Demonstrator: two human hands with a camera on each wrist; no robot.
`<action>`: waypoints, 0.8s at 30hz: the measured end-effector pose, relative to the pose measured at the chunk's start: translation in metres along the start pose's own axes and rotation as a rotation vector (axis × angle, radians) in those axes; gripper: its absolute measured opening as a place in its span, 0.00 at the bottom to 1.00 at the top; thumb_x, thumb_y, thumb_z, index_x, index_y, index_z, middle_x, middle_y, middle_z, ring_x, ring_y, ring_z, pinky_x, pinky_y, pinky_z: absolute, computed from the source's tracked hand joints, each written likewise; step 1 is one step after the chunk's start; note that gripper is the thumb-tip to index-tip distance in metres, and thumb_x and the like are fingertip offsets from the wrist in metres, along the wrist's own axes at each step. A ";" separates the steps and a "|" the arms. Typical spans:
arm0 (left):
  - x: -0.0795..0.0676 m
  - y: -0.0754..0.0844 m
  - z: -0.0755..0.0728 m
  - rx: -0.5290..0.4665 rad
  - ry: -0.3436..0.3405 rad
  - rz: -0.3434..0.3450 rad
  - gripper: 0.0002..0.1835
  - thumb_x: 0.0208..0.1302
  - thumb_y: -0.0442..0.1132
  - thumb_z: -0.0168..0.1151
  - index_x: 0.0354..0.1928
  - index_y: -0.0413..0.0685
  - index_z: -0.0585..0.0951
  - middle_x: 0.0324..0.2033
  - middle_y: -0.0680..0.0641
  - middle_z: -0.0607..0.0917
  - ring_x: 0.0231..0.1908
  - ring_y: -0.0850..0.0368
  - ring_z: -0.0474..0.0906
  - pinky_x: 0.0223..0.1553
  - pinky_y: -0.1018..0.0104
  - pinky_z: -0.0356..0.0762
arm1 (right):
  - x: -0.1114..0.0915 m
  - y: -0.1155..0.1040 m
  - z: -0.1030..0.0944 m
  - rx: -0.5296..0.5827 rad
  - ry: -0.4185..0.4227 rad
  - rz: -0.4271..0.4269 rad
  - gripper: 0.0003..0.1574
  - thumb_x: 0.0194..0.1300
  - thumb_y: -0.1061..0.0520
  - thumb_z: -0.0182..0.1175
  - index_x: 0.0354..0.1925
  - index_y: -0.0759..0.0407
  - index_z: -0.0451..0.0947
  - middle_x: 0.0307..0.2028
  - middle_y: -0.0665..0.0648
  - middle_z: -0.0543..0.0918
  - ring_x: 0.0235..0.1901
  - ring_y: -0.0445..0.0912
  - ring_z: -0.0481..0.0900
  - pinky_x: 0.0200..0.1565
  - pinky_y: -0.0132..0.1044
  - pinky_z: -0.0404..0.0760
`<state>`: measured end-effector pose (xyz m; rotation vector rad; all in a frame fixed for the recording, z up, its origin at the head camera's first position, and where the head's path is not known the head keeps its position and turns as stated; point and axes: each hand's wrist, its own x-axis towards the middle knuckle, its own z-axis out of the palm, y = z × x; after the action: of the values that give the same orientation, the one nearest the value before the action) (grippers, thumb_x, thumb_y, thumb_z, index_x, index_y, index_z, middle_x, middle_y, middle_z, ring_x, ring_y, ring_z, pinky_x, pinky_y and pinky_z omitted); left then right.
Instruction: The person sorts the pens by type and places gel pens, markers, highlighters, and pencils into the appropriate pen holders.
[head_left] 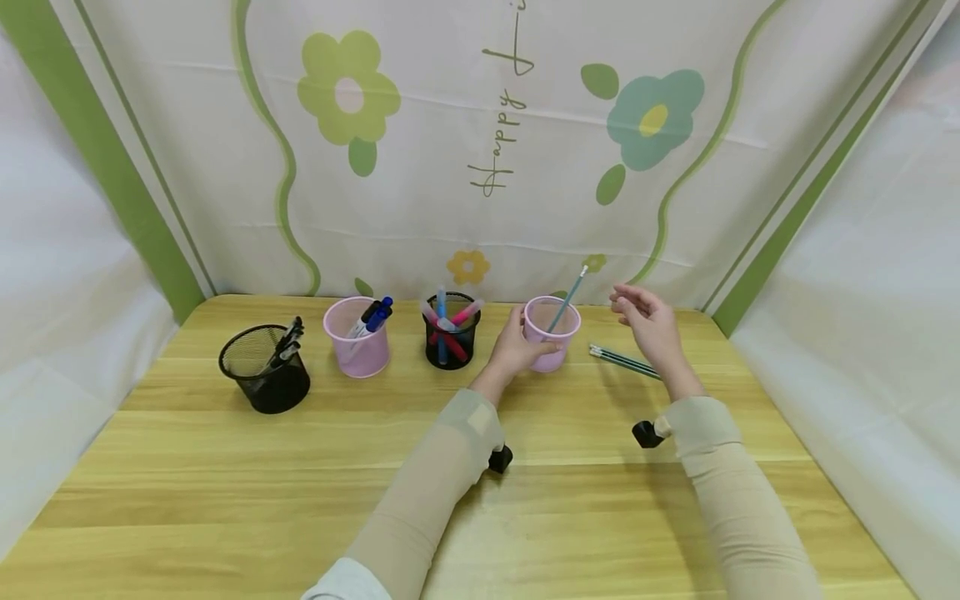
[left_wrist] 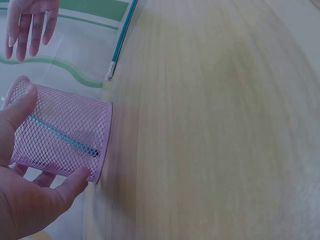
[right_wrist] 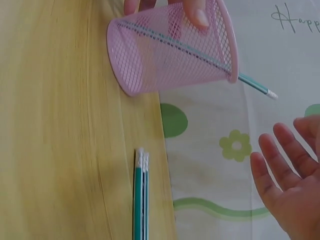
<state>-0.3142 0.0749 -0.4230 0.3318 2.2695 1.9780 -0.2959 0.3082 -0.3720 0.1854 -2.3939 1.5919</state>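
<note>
My left hand (head_left: 519, 350) grips a pink mesh pen cup (head_left: 553, 360) on the table, thumb and fingers round its wall. One teal pencil (head_left: 567, 298) leans in that cup, its white eraser end sticking out over the rim. To the right of the cup my right hand (head_left: 651, 327) is raised in the air, holding nothing, with its fingers loosely extended in the right wrist view. Below that hand several teal pencils (head_left: 624, 361) lie together on the table, eraser ends toward the cup; the right wrist view shows these pencils (right_wrist: 141, 195) side by side.
Left of the gripped cup stand a black mesh cup (head_left: 450, 354) of coloured markers, another pink cup (head_left: 363, 360) with blue and black pens, and a black mesh cup (head_left: 276, 392) with black pens, which looks tilted. A flowered cloth (head_left: 420, 192) hangs behind the wooden table (head_left: 225, 500).
</note>
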 end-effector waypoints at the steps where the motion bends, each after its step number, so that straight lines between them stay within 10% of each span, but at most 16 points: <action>1: -0.001 0.000 0.000 0.002 -0.002 0.000 0.50 0.55 0.35 0.80 0.76 0.44 0.61 0.72 0.37 0.68 0.72 0.39 0.63 0.69 0.45 0.66 | 0.000 0.001 -0.002 -0.041 -0.010 -0.004 0.27 0.81 0.52 0.52 0.67 0.70 0.72 0.60 0.69 0.78 0.51 0.43 0.79 0.54 0.32 0.81; 12: 0.001 0.000 0.000 0.016 -0.004 -0.008 0.49 0.56 0.35 0.79 0.76 0.46 0.61 0.73 0.37 0.67 0.72 0.40 0.63 0.70 0.46 0.65 | -0.005 0.018 -0.018 -0.539 -0.200 -0.091 0.19 0.80 0.60 0.53 0.61 0.69 0.78 0.56 0.70 0.82 0.55 0.63 0.78 0.55 0.61 0.79; 24: 0.000 0.002 0.000 0.026 -0.002 -0.015 0.50 0.56 0.37 0.80 0.76 0.48 0.61 0.72 0.37 0.68 0.71 0.40 0.64 0.69 0.44 0.66 | -0.008 0.041 -0.025 -0.638 -0.337 -0.041 0.20 0.74 0.68 0.56 0.61 0.71 0.77 0.54 0.73 0.82 0.52 0.67 0.79 0.55 0.63 0.77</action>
<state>-0.3140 0.0750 -0.4211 0.3183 2.2910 1.9420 -0.2949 0.3471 -0.4010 0.3916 -2.9906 0.7527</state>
